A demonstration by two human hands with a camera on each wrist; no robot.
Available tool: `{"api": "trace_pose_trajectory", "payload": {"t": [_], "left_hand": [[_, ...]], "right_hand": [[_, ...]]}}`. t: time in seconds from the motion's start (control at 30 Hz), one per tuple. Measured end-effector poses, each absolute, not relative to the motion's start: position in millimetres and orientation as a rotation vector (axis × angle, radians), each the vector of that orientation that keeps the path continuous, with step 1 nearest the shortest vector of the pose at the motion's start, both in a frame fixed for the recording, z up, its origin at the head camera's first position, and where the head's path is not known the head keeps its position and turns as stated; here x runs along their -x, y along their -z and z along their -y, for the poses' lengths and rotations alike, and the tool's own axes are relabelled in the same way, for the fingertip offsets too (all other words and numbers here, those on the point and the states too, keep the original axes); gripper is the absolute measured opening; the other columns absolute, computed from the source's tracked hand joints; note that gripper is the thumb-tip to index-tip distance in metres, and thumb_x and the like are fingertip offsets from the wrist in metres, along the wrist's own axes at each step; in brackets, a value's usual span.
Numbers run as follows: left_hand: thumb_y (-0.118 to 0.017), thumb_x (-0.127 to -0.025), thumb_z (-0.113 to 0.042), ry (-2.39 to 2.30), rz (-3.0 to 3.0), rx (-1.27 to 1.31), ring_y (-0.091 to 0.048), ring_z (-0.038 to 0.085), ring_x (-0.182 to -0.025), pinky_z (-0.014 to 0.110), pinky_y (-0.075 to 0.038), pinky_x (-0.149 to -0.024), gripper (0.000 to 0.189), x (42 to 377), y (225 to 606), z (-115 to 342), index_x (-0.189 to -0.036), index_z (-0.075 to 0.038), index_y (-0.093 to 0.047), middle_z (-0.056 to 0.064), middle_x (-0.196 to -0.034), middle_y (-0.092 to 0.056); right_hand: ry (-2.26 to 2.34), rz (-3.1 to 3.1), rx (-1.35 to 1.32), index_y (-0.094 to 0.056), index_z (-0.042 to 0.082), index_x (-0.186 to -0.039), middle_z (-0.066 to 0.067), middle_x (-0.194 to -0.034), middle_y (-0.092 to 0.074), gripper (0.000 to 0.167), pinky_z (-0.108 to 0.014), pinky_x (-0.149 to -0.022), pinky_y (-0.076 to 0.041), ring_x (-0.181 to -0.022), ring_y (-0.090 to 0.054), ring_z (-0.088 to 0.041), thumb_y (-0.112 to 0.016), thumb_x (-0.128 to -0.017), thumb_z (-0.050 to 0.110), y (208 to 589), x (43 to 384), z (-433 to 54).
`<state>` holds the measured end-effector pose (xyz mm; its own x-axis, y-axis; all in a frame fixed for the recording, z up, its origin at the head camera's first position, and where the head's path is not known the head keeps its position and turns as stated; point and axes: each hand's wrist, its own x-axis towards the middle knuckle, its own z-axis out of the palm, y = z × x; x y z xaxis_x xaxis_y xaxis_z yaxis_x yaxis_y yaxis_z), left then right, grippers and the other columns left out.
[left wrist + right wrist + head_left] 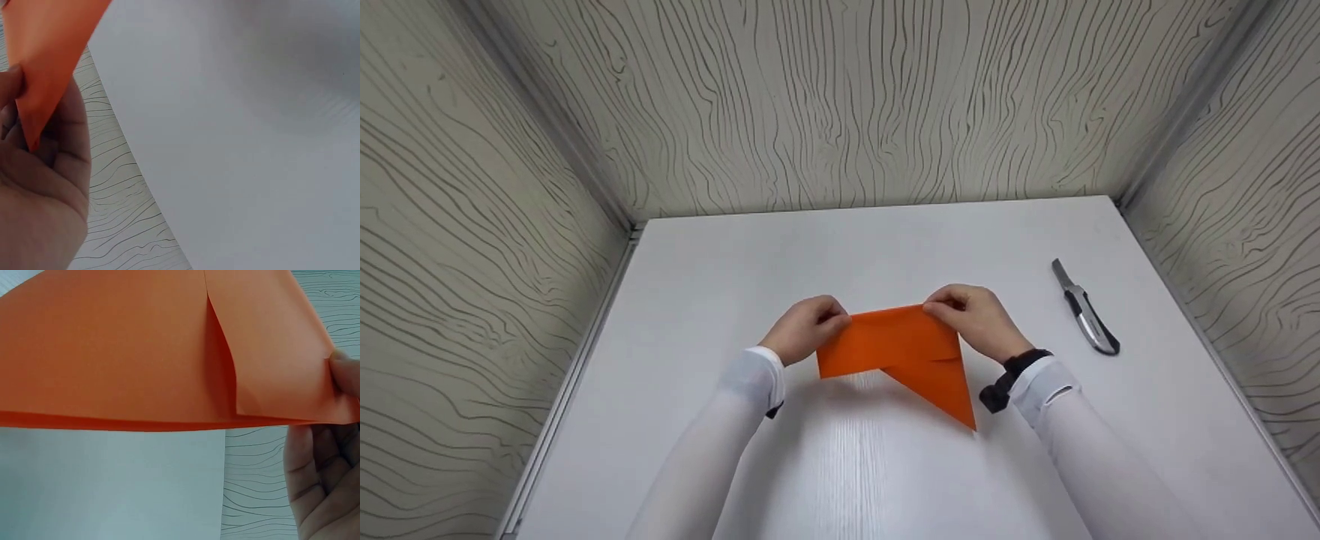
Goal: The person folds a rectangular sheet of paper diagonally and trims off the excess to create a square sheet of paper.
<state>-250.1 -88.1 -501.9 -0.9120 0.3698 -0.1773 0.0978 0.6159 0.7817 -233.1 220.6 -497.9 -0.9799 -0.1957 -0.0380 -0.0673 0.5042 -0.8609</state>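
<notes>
A folded sheet of orange paper (896, 341) is held up over the white table, with a pointed flap hanging down at its lower right. My left hand (808, 328) pinches its upper left edge between thumb and fingers. At the upper right corner, my right hand (979, 319) pinches the paper the same way. The left wrist view shows the orange paper (53, 53) narrowing to a point inside the curled left hand (48, 185). Seen from the right wrist, the paper (124, 349) has a slit-like gap beside a folded layer, and the right thumb (346, 374) presses on it.
A utility knife (1087, 315) with its blade out lies on the right side of the white table (720, 262). Wood-grain panels (840, 105) stand behind the table and on both sides.
</notes>
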Motion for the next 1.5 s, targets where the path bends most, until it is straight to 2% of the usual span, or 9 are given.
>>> {"api": "trace_pose_trajectory", "payload": {"t": [0.37, 0.6, 0.8, 1.07, 1.3, 1.5], "left_hand": [[-0.065, -0.102, -0.034, -1.227, -2.527, -0.428, -0.062, 0.02, -0.09, 0.035, -0.054, -0.087, 0.014, 251, 502, 93, -0.105, -0.021, -0.069, -0.004, -0.098, -0.068], [-0.065, -0.103, -0.031, -1.322, -2.469, -0.313, -0.065, 0.022, -0.091, 0.036, -0.057, -0.084, 0.013, 252, 506, 100, -0.103, -0.019, -0.068, -0.002, -0.099, -0.069], [-0.065, -0.102, -0.033, -1.402, -2.429, -0.294, -0.065, 0.023, -0.093, 0.036, -0.056, -0.086, 0.015, 254, 507, 102, -0.104, -0.018, -0.07, -0.001, -0.1, -0.071], [-0.075, -0.095, -0.04, -1.617, -2.347, -0.197, -0.067, 0.029, -0.09, 0.035, -0.056, -0.085, 0.029, 257, 509, 112, -0.097, -0.011, -0.071, 0.005, -0.098, -0.071], [-0.068, -0.099, -0.039, -1.671, -2.319, -0.155, -0.066, 0.028, -0.089, 0.034, -0.057, -0.085, 0.028, 258, 511, 117, -0.103, -0.011, -0.072, 0.008, -0.095, -0.071], [-0.069, -0.099, -0.039, -1.737, -2.317, -0.069, -0.064, 0.026, -0.086, 0.034, -0.057, -0.081, 0.03, 259, 511, 115, -0.101, -0.008, -0.067, 0.009, -0.096, -0.068]], "right_hand": [[1.51, -2.63, 0.251, -0.076, 0.017, -0.108, -0.003, -0.104, -0.071, 0.024, -0.038, -0.084, -0.052, -0.093, -0.061, -0.026, -0.071, -0.098, 0.037, 499, 235, -225], [1.527, -2.625, 0.197, -0.075, 0.016, -0.11, -0.004, -0.106, -0.07, 0.025, -0.04, -0.087, -0.052, -0.095, -0.06, -0.027, -0.07, -0.099, 0.038, 499, 234, -229], [1.54, -2.616, 0.16, -0.075, 0.017, -0.111, -0.005, -0.107, -0.07, 0.03, -0.039, -0.087, -0.052, -0.096, -0.06, -0.028, -0.07, -0.098, 0.043, 501, 235, -231], [1.614, -2.624, 0.109, -0.076, 0.014, -0.108, -0.006, -0.1, -0.072, 0.032, -0.037, -0.081, -0.055, -0.09, -0.064, -0.027, -0.072, -0.096, 0.044, 503, 236, -241], [1.621, -2.598, 0.136, -0.076, 0.011, -0.112, -0.009, -0.098, -0.071, 0.034, -0.036, -0.079, -0.058, -0.088, -0.066, -0.028, -0.068, -0.099, 0.041, 504, 233, -246], [1.702, -2.518, 0.116, -0.074, 0.007, -0.113, -0.013, -0.097, -0.069, 0.034, -0.035, -0.077, -0.059, -0.084, -0.066, -0.029, -0.067, -0.1, 0.038, 508, 231, -243]]}}
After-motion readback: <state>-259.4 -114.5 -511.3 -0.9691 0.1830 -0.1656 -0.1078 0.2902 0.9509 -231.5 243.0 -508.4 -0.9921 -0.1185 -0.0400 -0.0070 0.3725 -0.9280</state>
